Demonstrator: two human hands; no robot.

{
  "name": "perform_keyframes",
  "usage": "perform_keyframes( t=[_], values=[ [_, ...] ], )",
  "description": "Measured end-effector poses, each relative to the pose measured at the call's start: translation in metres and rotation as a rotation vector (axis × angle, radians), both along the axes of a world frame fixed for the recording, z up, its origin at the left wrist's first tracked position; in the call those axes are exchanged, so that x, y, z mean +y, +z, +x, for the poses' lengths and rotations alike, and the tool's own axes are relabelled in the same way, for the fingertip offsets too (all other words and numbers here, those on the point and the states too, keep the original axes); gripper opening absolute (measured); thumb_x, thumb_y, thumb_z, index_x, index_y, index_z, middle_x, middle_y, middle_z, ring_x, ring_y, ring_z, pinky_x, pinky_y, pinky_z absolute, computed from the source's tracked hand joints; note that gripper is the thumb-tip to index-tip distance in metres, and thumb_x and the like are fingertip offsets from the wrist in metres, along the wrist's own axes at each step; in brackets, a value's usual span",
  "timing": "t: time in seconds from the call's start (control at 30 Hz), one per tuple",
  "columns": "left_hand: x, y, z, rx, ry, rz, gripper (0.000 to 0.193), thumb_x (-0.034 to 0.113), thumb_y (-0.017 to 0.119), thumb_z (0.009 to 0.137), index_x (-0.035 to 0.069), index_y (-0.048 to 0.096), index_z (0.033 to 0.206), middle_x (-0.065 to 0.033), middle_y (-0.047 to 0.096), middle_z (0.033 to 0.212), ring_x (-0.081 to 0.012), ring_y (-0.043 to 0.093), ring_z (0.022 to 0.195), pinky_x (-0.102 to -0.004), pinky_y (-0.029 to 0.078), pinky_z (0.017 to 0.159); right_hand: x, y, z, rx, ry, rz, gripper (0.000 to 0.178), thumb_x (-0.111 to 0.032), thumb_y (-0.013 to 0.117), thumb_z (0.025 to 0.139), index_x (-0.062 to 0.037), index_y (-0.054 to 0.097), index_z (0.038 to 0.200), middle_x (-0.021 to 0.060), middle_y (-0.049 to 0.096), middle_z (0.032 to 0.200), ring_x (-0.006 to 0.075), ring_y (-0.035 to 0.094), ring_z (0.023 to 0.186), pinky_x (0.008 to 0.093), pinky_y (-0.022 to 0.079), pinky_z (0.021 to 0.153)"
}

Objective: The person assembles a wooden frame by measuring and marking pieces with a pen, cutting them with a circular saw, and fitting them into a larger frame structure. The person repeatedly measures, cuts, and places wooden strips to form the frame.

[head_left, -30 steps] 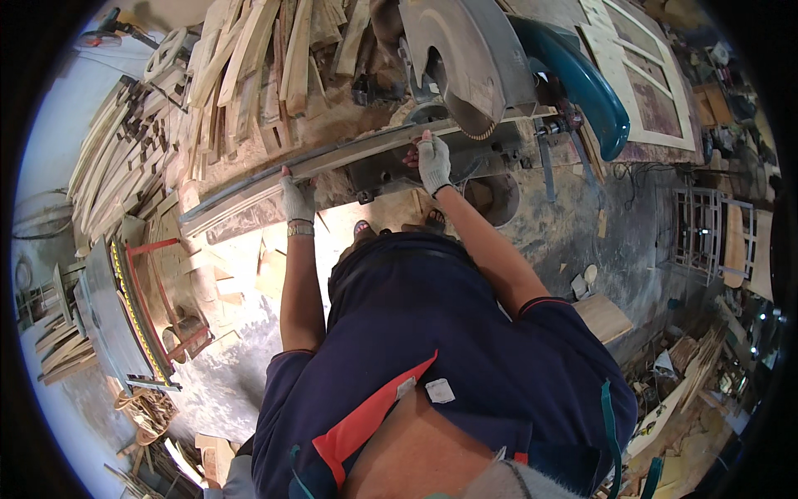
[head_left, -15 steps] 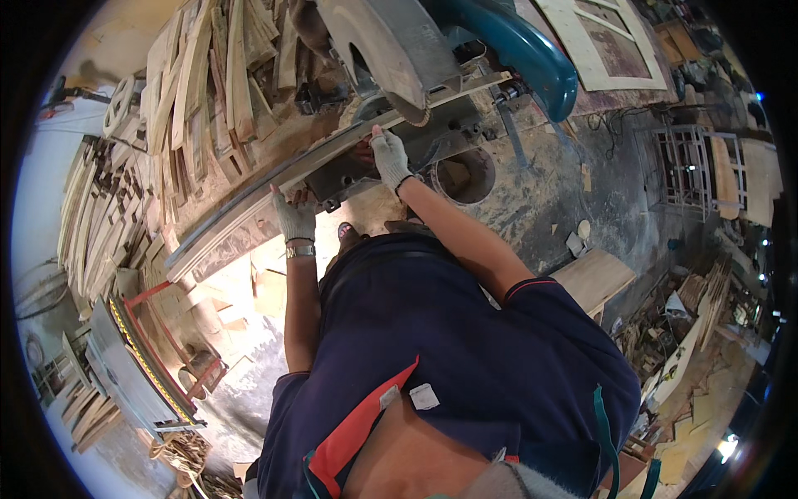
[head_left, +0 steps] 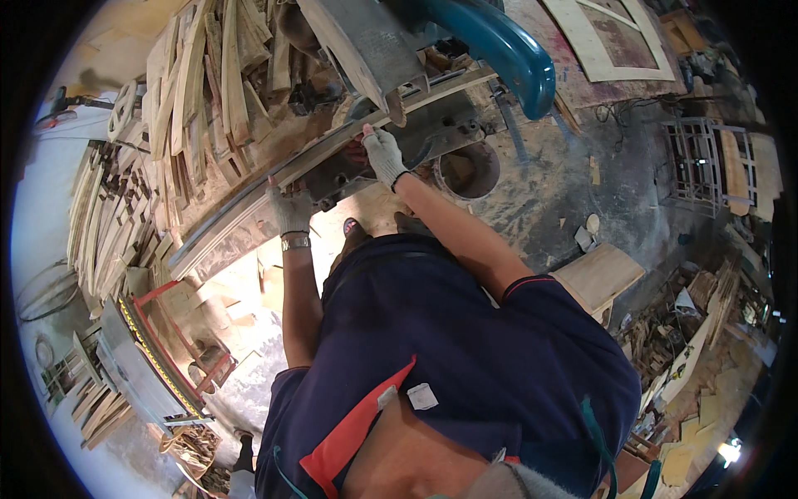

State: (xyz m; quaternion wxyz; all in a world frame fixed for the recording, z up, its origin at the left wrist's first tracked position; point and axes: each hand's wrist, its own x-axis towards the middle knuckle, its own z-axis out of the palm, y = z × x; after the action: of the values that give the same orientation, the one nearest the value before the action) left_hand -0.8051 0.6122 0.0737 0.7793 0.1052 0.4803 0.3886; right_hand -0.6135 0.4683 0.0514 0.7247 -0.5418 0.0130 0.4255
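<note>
A long, slightly curved wooden strip [head_left: 249, 200] lies across the metal table of a sawing machine [head_left: 432, 133]. My left hand [head_left: 290, 209], in a grey work glove, presses on the strip near its middle. Farther along, my gloved right hand [head_left: 384, 155] holds the strip down close to the grey blade guard [head_left: 366, 41]. Both hands rest on top of the wood, fingers curled over its edge. The blade itself is hidden under the guard.
Stacks of cut wooden slats [head_left: 208, 75] lie behind the machine and at the left [head_left: 108, 224]. A teal machine arm [head_left: 499, 50] reaches over the table. A wooden stool [head_left: 598, 279] stands at my right on the dusty floor. Scrap wood litters the right side [head_left: 706, 333].
The view has tilted, so the machine and strip sit more steeply in the picture. Both hands stay on the strip, and the right hand sits closer to the blade guard.
</note>
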Motion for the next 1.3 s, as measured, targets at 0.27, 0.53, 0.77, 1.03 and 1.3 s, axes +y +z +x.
perform_keyframes(
  t=[0.27,0.53,0.77,1.03,1.3],
  values=[
    [0.023,0.008,0.004,-0.173,-0.255,0.003,0.037,0.037,0.063,0.104,0.005,0.057,0.122,-0.0134,0.066,0.11,-0.03,0.06,0.107,-0.0433,0.049,0.095,0.01,-0.004,-0.014,-0.107,-0.087,-0.016,0.043,-0.048,0.048,0.113,-0.007,0.063,0.109,0.0066,0.071,0.094,0.0208,0.075,0.086,0.0353,0.059,0.076],
    [0.013,0.024,0.003,-0.45,0.13,-0.165,0.054,0.04,0.055,0.106,0.001,0.047,0.142,-0.0164,0.055,0.145,-0.0326,0.054,0.131,-0.0511,0.044,0.112,0.004,0.006,-0.009,-0.036,-0.037,0.003,0.043,-0.046,0.05,0.112,-0.005,0.061,0.109,0.0108,0.07,0.105,0.0273,0.076,0.097,0.0401,0.062,0.082],
    [-0.016,0.022,-0.012,-0.299,0.1,-0.016,0.091,0.048,0.061,0.101,0.004,0.015,0.165,-0.0208,0.03,0.165,-0.0399,0.032,0.151,-0.0599,0.028,0.124,0.0,0.001,-0.005,0.023,-0.012,0.064,0.042,-0.046,0.051,0.112,-0.0046,0.062,0.111,0.0089,0.071,0.101,0.0269,0.077,0.095,0.038,0.061,0.078],
    [-0.017,0.001,-0.063,0.03,0.396,0.081,0.083,0.051,0.064,0.102,0.0,0.03,0.158,-0.0206,0.037,0.156,-0.035,0.043,0.141,-0.0504,0.037,0.118,0.005,0.004,-0.009,-0.037,-0.093,-0.006,0.043,-0.046,0.054,0.111,-0.0044,0.062,0.104,0.01,0.072,0.096,0.0269,0.077,0.086,0.038,0.061,0.072],
    [0.071,-0.011,-0.125,0.025,0.622,-0.092,0.073,0.06,0.062,0.101,0.001,0.047,0.141,-0.0145,0.051,0.142,-0.0302,0.048,0.13,-0.0504,0.043,0.105,0.011,-0.004,-0.012,-0.099,-0.128,-0.089,0.051,-0.051,0.046,0.111,-0.0031,0.062,0.109,0.0108,0.072,0.101,0.0311,0.073,0.102,0.0473,0.054,0.095]
  ],
)
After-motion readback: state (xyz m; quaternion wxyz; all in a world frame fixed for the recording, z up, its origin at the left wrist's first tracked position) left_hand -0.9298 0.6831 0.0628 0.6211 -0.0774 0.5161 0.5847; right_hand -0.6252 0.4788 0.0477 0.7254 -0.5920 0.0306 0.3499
